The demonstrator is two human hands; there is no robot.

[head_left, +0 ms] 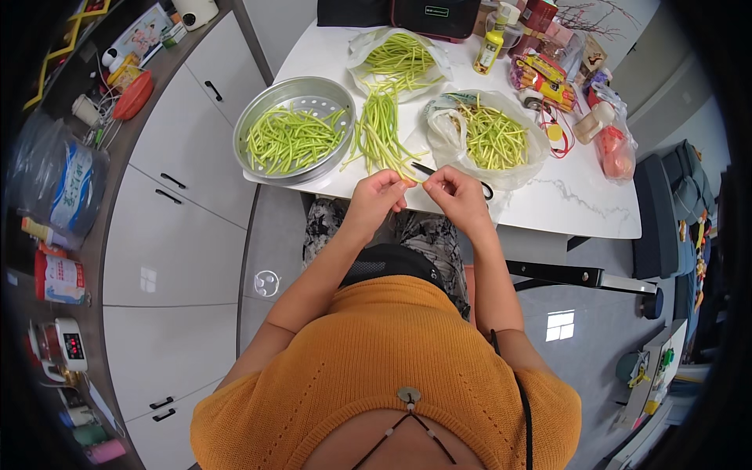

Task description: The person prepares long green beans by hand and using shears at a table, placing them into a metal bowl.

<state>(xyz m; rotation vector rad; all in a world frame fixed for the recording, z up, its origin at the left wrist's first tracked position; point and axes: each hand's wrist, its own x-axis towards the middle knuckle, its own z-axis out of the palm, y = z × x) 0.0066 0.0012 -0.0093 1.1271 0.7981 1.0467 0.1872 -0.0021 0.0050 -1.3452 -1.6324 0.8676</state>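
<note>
My left hand [376, 202] and my right hand [460, 202] are close together at the table's front edge, fingers pinched on a thin green vegetable stem [414, 181] that spans the small gap between them. Just beyond lies a loose pile of long green stems [379, 129]. Black scissors [424, 168] rest partly behind my right hand. To the left, a round metal pan with holes in its base [333, 94] holds short cut stems [291, 139]. On the right, an open plastic bag [526, 174] contains more short pieces [493, 135]. Another bag [362, 52] of long stems [399, 61] sits farther back.
A yellow bottle [489, 48], packaged snacks [544, 78] and a bag of reddish things [616, 153] crowd the white table's [580, 205] right side. Dark bags [435, 17] stand at the back. Left is a grey cabinet [176, 243] with a cluttered top.
</note>
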